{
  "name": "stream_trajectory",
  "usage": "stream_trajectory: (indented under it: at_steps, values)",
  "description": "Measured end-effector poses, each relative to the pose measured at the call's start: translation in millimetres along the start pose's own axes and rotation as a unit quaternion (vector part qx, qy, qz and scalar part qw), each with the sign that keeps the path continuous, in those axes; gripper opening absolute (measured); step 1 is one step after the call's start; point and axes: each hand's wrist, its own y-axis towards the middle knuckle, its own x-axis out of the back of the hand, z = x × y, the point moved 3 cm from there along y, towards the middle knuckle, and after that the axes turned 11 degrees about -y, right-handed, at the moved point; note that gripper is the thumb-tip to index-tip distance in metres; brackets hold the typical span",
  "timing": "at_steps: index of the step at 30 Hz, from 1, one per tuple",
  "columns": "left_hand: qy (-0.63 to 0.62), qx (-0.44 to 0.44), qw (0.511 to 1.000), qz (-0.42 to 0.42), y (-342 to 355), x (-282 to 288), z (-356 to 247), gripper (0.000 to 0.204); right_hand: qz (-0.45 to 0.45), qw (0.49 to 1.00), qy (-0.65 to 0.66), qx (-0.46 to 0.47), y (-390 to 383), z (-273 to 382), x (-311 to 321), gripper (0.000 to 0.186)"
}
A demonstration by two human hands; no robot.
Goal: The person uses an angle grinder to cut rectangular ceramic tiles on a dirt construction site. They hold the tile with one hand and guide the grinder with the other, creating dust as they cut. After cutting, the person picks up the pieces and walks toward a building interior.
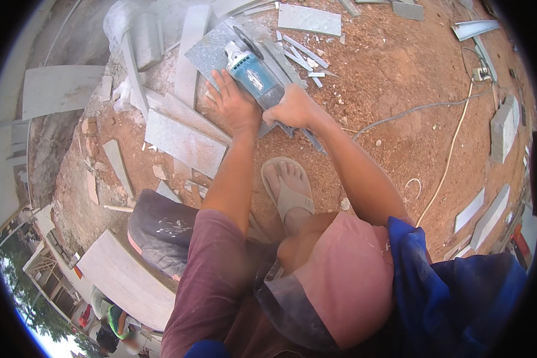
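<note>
Crouching over red, gravelly ground (400, 59), you have grey stone offcuts scattered all round you, with a long cut slab (185, 142) lying just left of your forearm and a pale board (128, 277) down by your left knee. Ahead of you sits the grey granite tile (212, 53), flat on the dirt, with thin cut strips (304, 53) lying just to its right. Your sandalled foot (287, 185) is planted between your two arms. On the tile rests the blue angle grinder (253, 74), its disc end pointing away from you, its cable (447, 155) trailing off to the right across the dirt. Your right hand (295, 108) is clenched round the grinder's rear body. Your left hand (232, 104) lies flat and spread, fingers released, pressing on the tile just left of the grinder.
</note>
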Motion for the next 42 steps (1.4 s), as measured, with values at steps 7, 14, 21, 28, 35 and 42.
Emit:
stream_trajectory:
  at_steps: [7,14,21,28,35,42]
  values:
    - [-0.015,-0.002,1.000,-0.002,1,-1,1,0.061,0.030,0.999,-0.012,-0.043,6,1,0,0.047]
    - [-0.028,-0.002,1.000,0.000,1,2,-3,0.060,0.021,0.999,-0.012,-0.044,-4,1,2,0.046]
    - [-0.028,-0.006,1.000,-0.004,1,2,-3,0.058,0.009,0.999,-0.025,-0.032,-8,-2,2,0.047]
    - [-0.016,0.001,1.000,-0.003,1,1,-2,0.057,0.042,0.998,-0.024,-0.047,-6,1,3,0.043]
    - [-0.019,-0.006,1.000,-0.002,1,3,-5,0.058,0.024,0.998,-0.019,-0.046,-10,-3,2,0.042]
    - [-0.020,-0.010,1.000,-0.003,0,2,-3,0.061,0.008,0.999,-0.019,-0.036,-19,-4,3,0.043]
